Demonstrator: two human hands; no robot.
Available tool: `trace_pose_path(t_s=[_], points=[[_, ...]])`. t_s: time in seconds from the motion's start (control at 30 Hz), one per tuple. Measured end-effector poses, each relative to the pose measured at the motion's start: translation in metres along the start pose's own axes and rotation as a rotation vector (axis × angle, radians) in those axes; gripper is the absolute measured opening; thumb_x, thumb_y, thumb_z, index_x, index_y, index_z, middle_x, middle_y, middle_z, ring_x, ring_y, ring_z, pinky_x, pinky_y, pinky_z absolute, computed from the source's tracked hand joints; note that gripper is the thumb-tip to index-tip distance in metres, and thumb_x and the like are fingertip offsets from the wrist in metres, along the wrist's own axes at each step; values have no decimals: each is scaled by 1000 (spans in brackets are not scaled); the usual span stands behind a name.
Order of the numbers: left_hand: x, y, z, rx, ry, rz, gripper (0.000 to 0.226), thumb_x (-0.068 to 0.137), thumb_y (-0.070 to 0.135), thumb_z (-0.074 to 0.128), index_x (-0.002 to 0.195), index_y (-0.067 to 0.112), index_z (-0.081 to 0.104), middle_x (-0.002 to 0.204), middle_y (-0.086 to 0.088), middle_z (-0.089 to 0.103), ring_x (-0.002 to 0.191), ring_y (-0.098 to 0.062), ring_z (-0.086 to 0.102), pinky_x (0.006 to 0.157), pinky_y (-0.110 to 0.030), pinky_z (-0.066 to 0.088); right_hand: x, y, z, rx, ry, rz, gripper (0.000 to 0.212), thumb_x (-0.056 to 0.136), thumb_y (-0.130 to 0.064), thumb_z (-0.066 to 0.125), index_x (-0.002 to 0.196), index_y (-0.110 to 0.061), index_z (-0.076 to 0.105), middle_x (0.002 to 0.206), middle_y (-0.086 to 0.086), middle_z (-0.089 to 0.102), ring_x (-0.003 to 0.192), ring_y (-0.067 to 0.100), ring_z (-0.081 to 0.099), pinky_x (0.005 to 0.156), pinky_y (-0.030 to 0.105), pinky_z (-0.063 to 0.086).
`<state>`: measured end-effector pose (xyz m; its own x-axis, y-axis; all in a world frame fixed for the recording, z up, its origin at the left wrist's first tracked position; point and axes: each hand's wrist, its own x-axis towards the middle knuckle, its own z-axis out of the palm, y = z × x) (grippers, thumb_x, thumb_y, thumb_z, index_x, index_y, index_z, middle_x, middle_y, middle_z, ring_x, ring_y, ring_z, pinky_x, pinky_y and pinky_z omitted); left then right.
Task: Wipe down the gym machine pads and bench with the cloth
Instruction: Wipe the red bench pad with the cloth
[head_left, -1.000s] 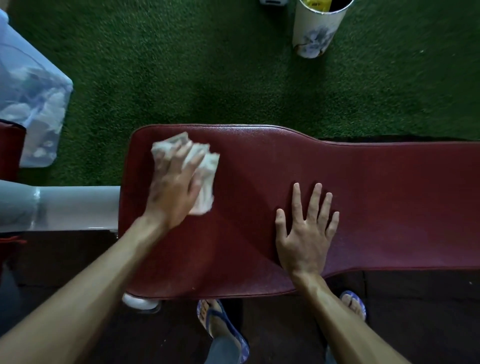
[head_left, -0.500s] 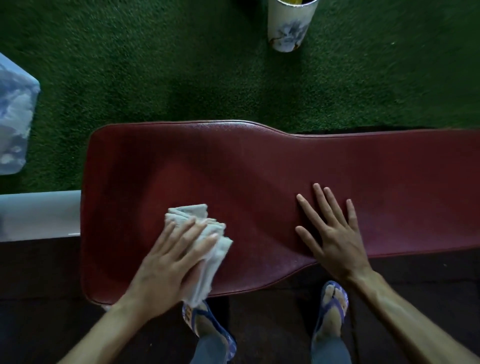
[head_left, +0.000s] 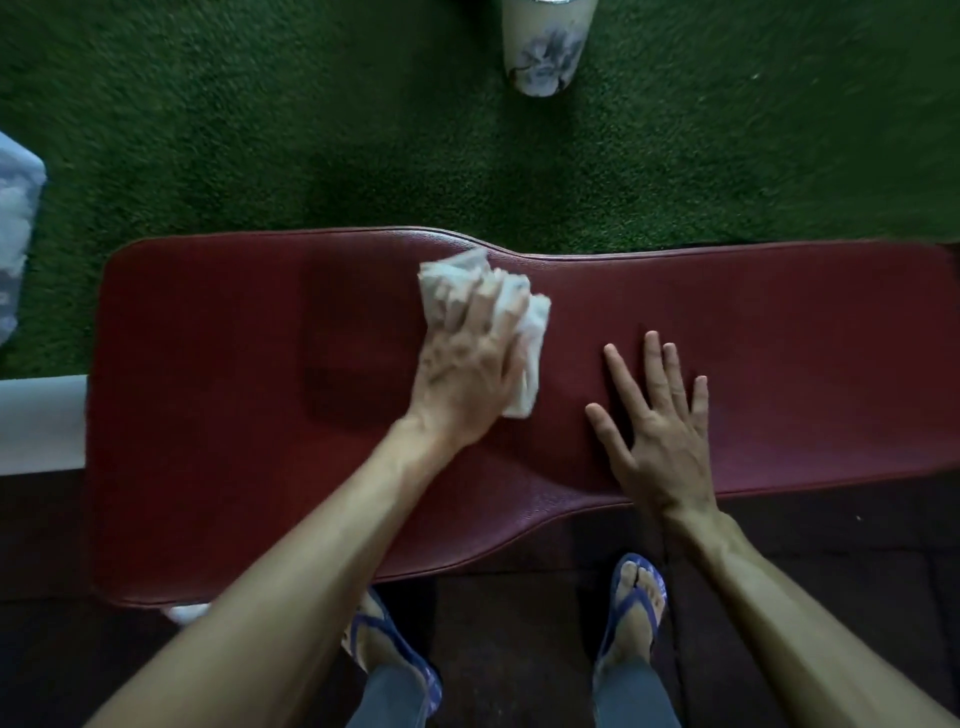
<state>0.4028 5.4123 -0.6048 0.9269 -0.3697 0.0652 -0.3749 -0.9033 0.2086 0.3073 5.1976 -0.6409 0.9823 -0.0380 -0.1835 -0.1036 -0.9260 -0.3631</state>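
Observation:
A dark red padded bench (head_left: 234, 415) stretches across the view from left to right. My left hand (head_left: 467, 364) presses a crumpled white cloth (head_left: 524, 317) flat against the pad near its far edge, at the spot where the bench narrows; the fingers lie spread over the cloth. My right hand (head_left: 660, 431) rests flat on the pad just to the right, fingers straight and spread, holding nothing. A darker patch shows on the pad left of the cloth.
Green artificial turf (head_left: 260, 130) lies beyond the bench, with a white patterned bin (head_left: 545, 52) standing on it at the top. A pale grey frame tube (head_left: 41, 421) meets the bench's left end. A bluish plastic bag (head_left: 15, 234) is at the left edge. My feet in blue sandals (head_left: 636, 597) stand on dark flooring below.
My left hand has swept the cloth from the pad's near edge up and to the right, to the far edge. My right hand stays flat on the pad.

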Motion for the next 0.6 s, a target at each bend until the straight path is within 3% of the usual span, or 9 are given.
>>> trace_pose_path(t_s=[0.17, 0.27, 0.37, 0.47, 0.6], points=[[-127, 4, -16, -43, -148, 151, 49, 100, 28, 49, 148, 18, 44, 158, -7, 36, 150, -25, 28, 123, -51, 23, -5, 37, -13, -52, -47, -3, 69, 96, -67, 24, 159, -42, 12, 170, -4, -5, 157, 17, -8, 124, 59, 0], [-155, -25, -29, -44, -196, 69, 52, 99, 27, 47, 150, 22, 41, 157, -7, 37, 150, -27, 28, 123, -51, 21, -8, 50, -21, -42, -67, 0, 68, 96, -67, 23, 159, -44, 10, 170, -6, -7, 157, 15, -10, 124, 60, 0], [-93, -37, -23, -87, -91, -95, 46, 98, 27, 45, 143, 19, 49, 148, -9, 44, 141, -31, 38, 117, -50, 29, -8, 56, -24, -42, -84, -30, 68, 96, -68, 20, 158, -45, 8, 170, -8, -8, 156, 14, -12, 124, 60, -1], [4, -21, -8, -82, 48, -243, 43, 97, 32, 41, 136, 21, 55, 139, -10, 50, 136, -31, 41, 116, -44, 23, -4, 66, -25, -30, -71, -17, 68, 95, -69, 21, 158, -45, 8, 170, -8, -9, 156, 16, -13, 124, 59, -3], [61, 51, 22, -36, 65, -170, 44, 96, 38, 39, 133, 21, 56, 136, -7, 54, 132, -31, 46, 115, -45, 25, 5, 96, -32, -31, -33, 41, 66, 95, -68, 22, 157, -49, 8, 170, -8, -8, 157, 18, -11, 122, 62, -1]])
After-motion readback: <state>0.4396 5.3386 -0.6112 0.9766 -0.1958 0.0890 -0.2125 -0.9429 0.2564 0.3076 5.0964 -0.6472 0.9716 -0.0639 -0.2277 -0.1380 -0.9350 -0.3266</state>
